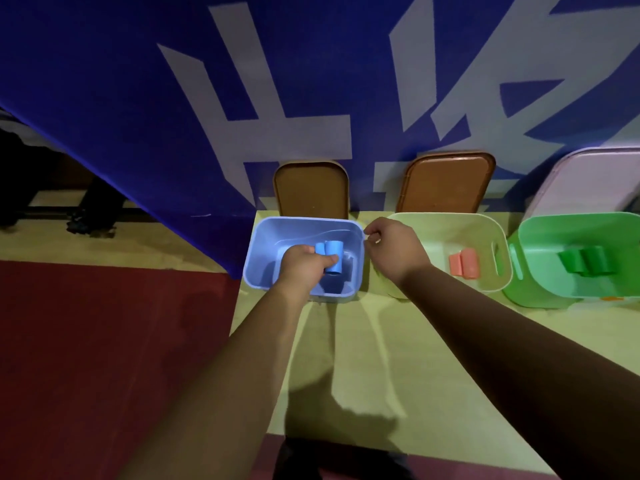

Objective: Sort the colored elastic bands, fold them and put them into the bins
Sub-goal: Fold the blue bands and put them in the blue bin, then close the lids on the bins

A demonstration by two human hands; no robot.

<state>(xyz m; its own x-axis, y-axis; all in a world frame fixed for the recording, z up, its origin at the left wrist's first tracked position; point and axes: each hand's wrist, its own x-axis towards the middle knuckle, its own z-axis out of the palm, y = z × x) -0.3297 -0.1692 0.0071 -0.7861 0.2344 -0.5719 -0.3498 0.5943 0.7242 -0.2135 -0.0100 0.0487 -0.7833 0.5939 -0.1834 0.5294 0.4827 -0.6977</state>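
Note:
My left hand [302,266] reaches into the blue bin [263,237] and grips a folded blue elastic band [333,255], thumb across its front. My right hand [393,247] hovers between the blue bin and the cream bin [433,220], fingers loosely curled, holding nothing that I can see. A folded pink band [464,264] lies in the cream bin. A folded green band [585,259] lies in the green bin [540,230] at the right.
The bins stand in a row on a yellow-green table [363,358] whose left edge drops to red floor [104,341]. Two brown lids [311,188] and a pale pink lid [588,178] lean against a blue banner [138,98] behind the bins.

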